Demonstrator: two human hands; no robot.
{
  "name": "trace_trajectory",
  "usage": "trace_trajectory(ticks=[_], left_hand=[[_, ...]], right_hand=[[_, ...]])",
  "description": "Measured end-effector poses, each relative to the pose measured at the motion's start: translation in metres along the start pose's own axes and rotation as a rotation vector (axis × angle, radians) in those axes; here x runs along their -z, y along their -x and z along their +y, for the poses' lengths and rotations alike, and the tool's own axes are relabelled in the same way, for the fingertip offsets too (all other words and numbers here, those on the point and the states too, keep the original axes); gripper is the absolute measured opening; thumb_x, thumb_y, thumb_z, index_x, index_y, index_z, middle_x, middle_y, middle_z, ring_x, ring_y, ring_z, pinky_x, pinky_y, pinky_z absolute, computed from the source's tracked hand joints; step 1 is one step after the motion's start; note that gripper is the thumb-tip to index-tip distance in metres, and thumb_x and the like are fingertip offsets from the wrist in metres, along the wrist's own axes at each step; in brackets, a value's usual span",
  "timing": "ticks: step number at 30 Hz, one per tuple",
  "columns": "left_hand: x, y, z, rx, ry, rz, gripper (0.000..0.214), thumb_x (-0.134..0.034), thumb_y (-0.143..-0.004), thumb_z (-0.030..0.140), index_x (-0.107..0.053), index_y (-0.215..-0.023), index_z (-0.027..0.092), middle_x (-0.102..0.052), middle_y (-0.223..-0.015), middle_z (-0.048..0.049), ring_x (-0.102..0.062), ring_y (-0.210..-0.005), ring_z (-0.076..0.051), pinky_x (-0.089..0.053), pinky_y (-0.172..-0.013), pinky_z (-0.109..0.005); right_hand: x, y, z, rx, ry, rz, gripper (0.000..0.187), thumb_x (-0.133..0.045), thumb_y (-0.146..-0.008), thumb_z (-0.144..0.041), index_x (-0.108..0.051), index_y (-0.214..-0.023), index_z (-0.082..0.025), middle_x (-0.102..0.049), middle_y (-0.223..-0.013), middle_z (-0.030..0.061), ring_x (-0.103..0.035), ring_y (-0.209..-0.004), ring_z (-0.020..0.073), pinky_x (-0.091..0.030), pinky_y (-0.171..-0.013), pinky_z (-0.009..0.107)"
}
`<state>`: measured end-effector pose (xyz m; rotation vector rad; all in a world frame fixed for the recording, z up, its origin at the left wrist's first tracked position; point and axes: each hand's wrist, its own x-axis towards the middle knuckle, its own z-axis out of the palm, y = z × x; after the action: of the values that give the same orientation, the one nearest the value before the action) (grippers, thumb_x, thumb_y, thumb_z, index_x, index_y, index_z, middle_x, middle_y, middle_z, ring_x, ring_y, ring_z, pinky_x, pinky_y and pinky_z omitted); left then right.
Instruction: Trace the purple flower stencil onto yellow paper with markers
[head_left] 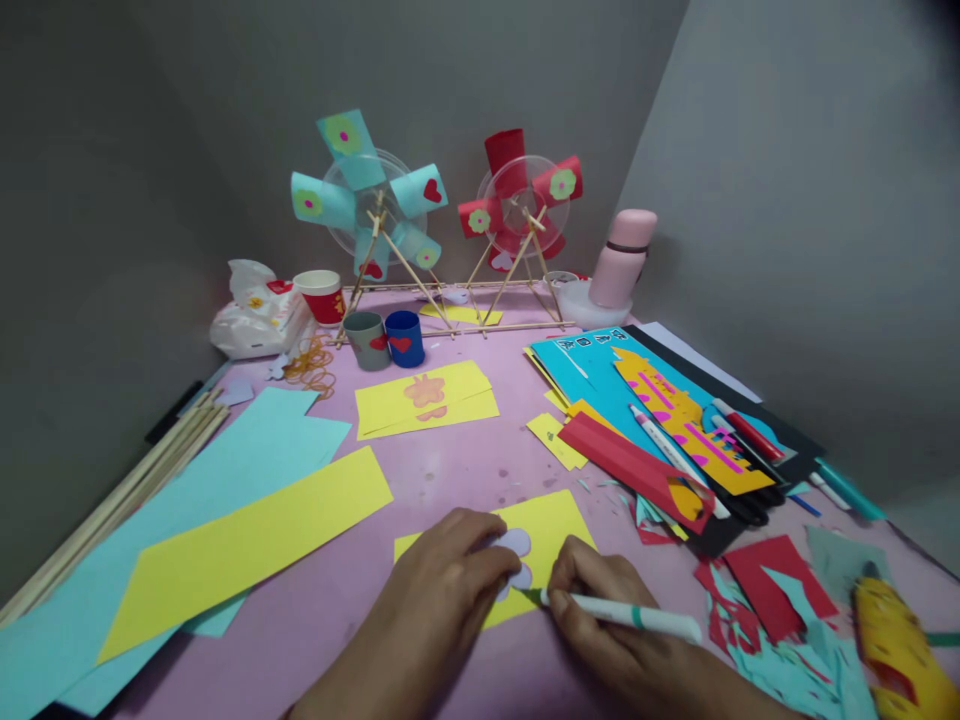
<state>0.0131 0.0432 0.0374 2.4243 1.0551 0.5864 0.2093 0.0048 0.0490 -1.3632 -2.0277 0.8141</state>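
Observation:
My left hand (450, 580) presses its fingers down on a small pale flower-shaped cutout (514, 545) that lies on a yellow paper sheet (551, 520) near the table's front edge. My right hand (592, 590) is closed round a white marker with a green tip (637, 616). The tip touches the yellow sheet right beside the cutout's lower edge. Both hands sit close together on the pink table (450, 470).
Long yellow (247, 545) and light blue (247, 450) paper strips and wooden sticks (112, 510) lie left. Two paper-cup wheels, blue (364, 200) and red (521, 195), stand at the back, with cups (386, 340) in front. Coloured paper, pens and scraps (675, 430) fill the right side.

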Motion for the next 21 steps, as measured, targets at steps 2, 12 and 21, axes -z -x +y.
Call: trace_trajectory(ticks=[2,12,21], left_hand=[[0.0,0.0,0.0,0.008,-0.003,-0.009,0.018,-0.051,-0.094,0.019,-0.066,-0.098,0.027,-0.061,-0.11,-0.0034,-0.058,-0.099,-0.019,-0.049,-0.081,-0.032],[-0.001,0.001,-0.002,0.002,-0.005,-0.028,0.018,-0.049,-0.095,0.017,-0.064,-0.099,0.027,-0.06,-0.111,-0.0033,-0.057,-0.099,-0.02,-0.048,-0.08,-0.033],[0.001,0.0,0.0,0.023,0.001,-0.056,0.018,-0.049,-0.095,0.017,-0.064,-0.1,0.028,-0.059,-0.112,-0.0026,-0.056,-0.101,-0.019,-0.048,-0.081,-0.034]], right_hand=[[0.003,0.001,-0.001,0.003,0.004,-0.023,0.017,-0.039,-0.083,-0.011,-0.05,-0.077,-0.022,-0.061,-0.065,-0.0003,-0.056,-0.055,0.014,-0.047,-0.058,0.025],[-0.002,0.005,0.007,-0.03,-0.001,-0.021,0.017,-0.037,-0.087,-0.013,-0.049,-0.079,-0.022,-0.061,-0.072,0.0006,-0.058,-0.064,0.0153,-0.047,-0.062,0.026],[-0.006,0.008,0.017,-0.038,0.012,0.023,0.014,-0.037,-0.09,-0.017,-0.044,-0.079,-0.023,-0.055,-0.069,-0.0012,-0.054,-0.065,0.0154,-0.046,-0.062,0.025]])
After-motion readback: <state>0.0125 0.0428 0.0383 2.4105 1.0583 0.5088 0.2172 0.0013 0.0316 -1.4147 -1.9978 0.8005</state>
